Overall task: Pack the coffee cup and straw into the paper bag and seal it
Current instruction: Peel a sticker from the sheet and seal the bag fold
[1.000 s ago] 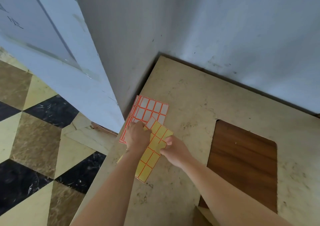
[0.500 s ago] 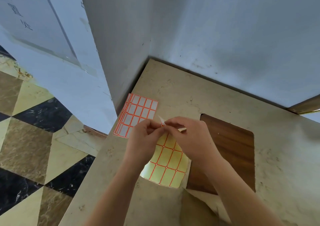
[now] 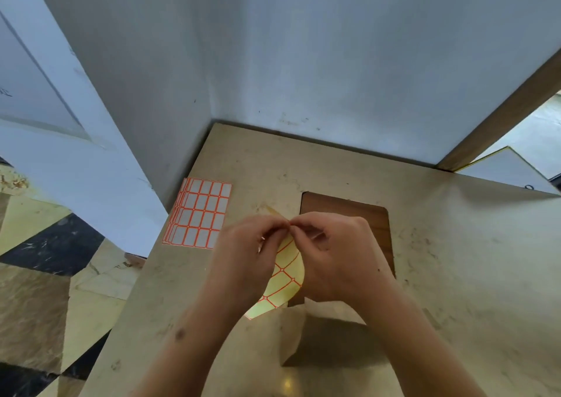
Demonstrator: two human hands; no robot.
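We note both hands (image 3: 291, 244) have lifted the yellow label sheet (image 3: 285, 278) off the worktop (image 3: 455, 275), pinching its twelve-o'clock corner; sealing label being peeled.

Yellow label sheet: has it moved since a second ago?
Yes. The yellow label sheet has left the white label stack and now hangs lifted between the left hand and right hand, beside the wooden inset.

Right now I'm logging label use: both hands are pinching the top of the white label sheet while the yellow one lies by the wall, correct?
Colours swapped. The head view shows the left hand and right hand pinching the yellow label sheet; the white label sheet lies by the wall.
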